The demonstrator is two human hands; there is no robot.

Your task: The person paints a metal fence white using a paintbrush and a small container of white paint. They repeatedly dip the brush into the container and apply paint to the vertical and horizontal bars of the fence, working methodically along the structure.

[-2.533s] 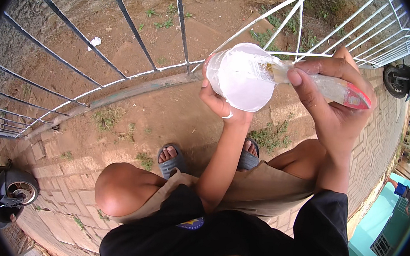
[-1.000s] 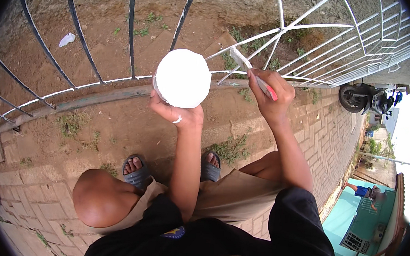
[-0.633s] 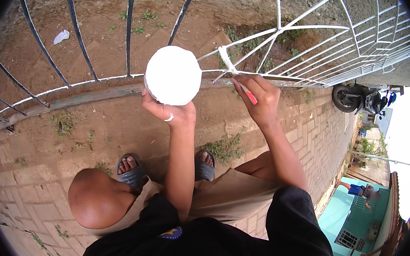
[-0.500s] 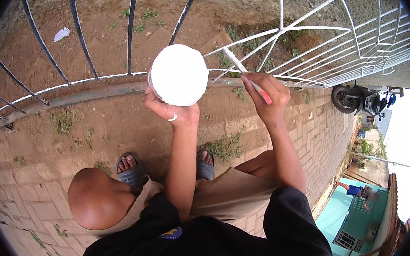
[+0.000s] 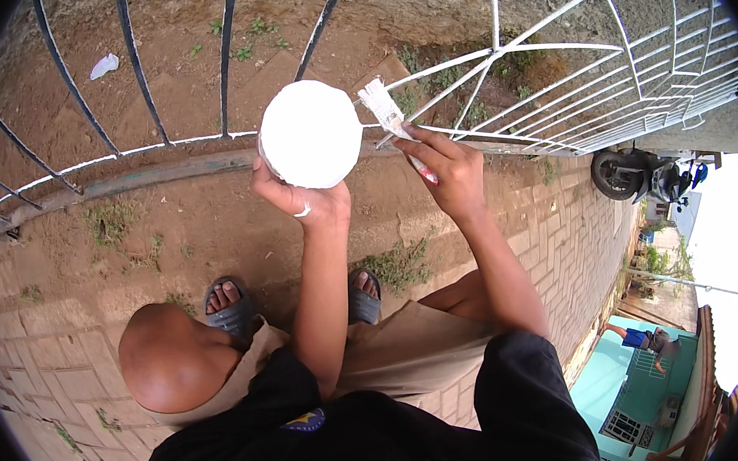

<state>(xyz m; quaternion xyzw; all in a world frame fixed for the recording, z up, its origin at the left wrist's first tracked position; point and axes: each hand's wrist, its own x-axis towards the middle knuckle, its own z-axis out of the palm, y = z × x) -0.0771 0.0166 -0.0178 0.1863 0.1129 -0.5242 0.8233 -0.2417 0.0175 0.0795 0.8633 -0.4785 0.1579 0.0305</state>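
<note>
My left hand [image 5: 305, 203] grips a round container of white paint [image 5: 311, 135] from below and holds it up in front of the metal fence. A white smear marks the base of that thumb. In my right hand [image 5: 446, 169] is a paintbrush [image 5: 385, 109] with white-coated bristles, its tip just right of the container and apart from it. The brush's handle shows a red end. Behind both hands runs the fence: the bars on the left [image 5: 227, 51] are dark with white edges, while those on the right [image 5: 557, 85] are white.
A low rail [image 5: 164, 164] joins the bars near the ground. Below are bare soil, weeds [image 5: 401, 264] and paving [image 5: 68, 353]. A motorcycle [image 5: 646, 176] stands at the far right, and another person [image 5: 653, 341] is by a turquoise house [image 5: 676, 380].
My right hand has moved left and slightly down, and the brush has turned so its broad bristles face me, nearer the paint container. The left hand still holds the container.
</note>
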